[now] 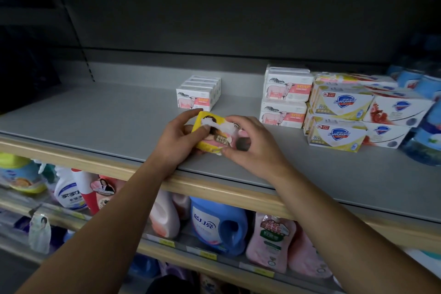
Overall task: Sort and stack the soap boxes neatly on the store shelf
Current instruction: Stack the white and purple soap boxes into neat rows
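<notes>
A yellow soap box (216, 135) with a picture on its front sits over the grey shelf (107, 124), near the front edge. My left hand (177, 138) grips its left end and my right hand (250, 143) pinches its right end. Behind it stands a short row of white sheep soap boxes (196, 95). To the right, more sheep soap boxes (285, 100) are stacked two high. Beside them are stacked white Safeguard boxes with yellow trim (338, 117) and Safeguard boxes with red print (396, 117).
Blue packs (424, 107) crowd the shelf's far right end. A wooden strip (214, 188) edges the shelf front. Below, detergent bottles (218, 224), spray bottles (69, 188) and pink refill pouches (272, 243) fill the lower shelf. The shelf's left half is bare grey surface.
</notes>
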A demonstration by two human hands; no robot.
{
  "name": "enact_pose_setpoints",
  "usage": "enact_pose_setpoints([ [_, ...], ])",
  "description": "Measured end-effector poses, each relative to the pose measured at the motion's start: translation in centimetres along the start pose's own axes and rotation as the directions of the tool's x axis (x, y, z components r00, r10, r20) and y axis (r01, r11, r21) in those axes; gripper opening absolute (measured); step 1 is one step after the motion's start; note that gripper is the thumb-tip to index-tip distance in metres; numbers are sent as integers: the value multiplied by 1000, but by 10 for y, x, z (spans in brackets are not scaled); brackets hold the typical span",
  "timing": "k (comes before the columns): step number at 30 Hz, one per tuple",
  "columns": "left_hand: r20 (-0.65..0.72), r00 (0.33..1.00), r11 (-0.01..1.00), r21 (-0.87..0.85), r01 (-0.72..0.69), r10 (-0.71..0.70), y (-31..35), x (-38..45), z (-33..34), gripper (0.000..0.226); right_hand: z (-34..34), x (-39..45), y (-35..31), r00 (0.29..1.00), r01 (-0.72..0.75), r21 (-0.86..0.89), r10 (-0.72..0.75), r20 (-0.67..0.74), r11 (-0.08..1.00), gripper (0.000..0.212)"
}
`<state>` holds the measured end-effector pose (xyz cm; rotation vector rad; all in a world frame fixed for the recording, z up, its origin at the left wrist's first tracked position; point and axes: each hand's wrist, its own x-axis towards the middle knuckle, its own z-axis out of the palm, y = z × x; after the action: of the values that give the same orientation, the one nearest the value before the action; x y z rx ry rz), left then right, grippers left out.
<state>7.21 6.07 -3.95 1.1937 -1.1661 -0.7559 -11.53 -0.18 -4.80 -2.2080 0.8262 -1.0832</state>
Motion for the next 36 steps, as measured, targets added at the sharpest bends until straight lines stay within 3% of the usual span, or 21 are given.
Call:
enact_pose_setpoints([
  [4,-57,998,998,49,-29,32,1,-1,-2,38,4,1,2,998,34,-96,-30,47,995,79],
  [7,-167,985,976,219,5,32,2,3,-16,38,8,2,-2,993,54,-202,-31,115,978,81],
  [11,-353,933,871,478,111,75,3,3,-63,39,24,12,-16,958,109,-363,0,288,925,72],
  [15,-538,834,693,648,317,121,3,-7,-114,47,57,22,-37,931,132,-422,33,363,897,69],
  [21,-487,859,440,813,380,158,-3,-30,-155,65,81,20,-41,926,177,-469,15,376,865,61],
  [26,-248,938,344,926,156,242,-11,-40,-157,47,82,18,-39,935,180,-463,-5,355,868,59],
  [36,-460,865,336,862,380,200,-12,-19,-195,41,81,18,-39,941,149,-457,15,337,877,58],
])
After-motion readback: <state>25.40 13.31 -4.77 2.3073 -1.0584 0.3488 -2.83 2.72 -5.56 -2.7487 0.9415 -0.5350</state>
